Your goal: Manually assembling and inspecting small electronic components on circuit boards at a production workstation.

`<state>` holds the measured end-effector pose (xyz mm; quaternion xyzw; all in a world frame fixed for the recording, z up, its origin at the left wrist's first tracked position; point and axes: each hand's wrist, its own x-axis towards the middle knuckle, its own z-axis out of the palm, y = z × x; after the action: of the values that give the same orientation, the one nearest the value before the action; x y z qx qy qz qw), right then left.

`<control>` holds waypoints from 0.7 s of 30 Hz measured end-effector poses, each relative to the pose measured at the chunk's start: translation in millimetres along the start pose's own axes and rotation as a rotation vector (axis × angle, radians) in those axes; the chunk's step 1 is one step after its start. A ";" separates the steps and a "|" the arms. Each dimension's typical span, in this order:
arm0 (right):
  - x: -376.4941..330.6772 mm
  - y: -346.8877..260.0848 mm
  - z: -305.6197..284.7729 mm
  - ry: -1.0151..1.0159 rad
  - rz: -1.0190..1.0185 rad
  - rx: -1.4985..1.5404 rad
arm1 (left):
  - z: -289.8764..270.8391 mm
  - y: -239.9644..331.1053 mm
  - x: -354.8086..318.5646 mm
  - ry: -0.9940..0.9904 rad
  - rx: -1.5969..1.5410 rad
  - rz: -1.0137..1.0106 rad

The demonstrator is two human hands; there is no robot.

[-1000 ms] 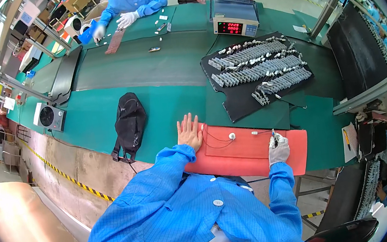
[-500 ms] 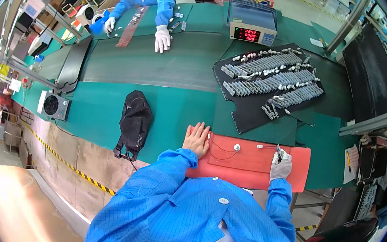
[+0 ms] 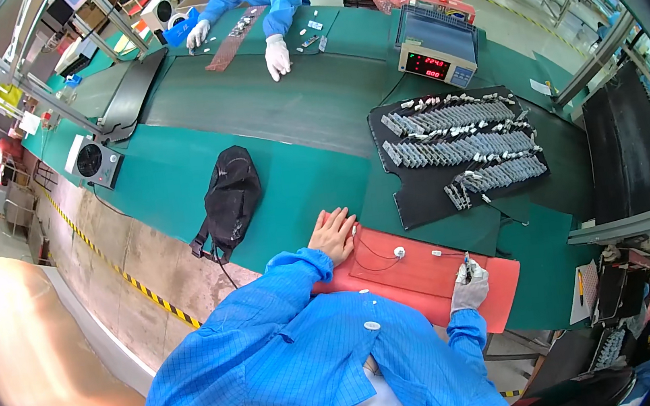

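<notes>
My bare left hand lies flat, fingers spread, at the left edge of the salmon-red mat. Beside its fingertips a thin dark wire starts and curves across the mat to a round white piece. My white-gloved right hand is closed on a small slim dark piece at the mat's right part; its exact kind is too small to make out. Just left of that glove, a little white connector sits on a thin lead running toward the held piece.
Beyond the mat, a black board carries rows of small grey modules with white connectors. A meter with red digits stands behind it. Further left are a black bag and a small fan. Across the bench, a co-worker's gloved hand rests.
The view has shifted slightly. My right hand and the dark piece are turned a little more upright; my left hand stays in place on the mat. The meter's red display has changed.
</notes>
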<state>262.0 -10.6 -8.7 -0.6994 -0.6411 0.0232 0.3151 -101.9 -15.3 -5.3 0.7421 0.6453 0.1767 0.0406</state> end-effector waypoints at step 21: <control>2.0 -4.5 -3.9 0.016 -0.031 -0.041 | 3.4 -2.3 -0.1 0.006 -0.007 0.001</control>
<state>260.1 -10.4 -2.7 -0.6957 -0.6499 -0.0002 0.3061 -103.0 -14.5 -9.2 0.7419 0.6442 0.1814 0.0413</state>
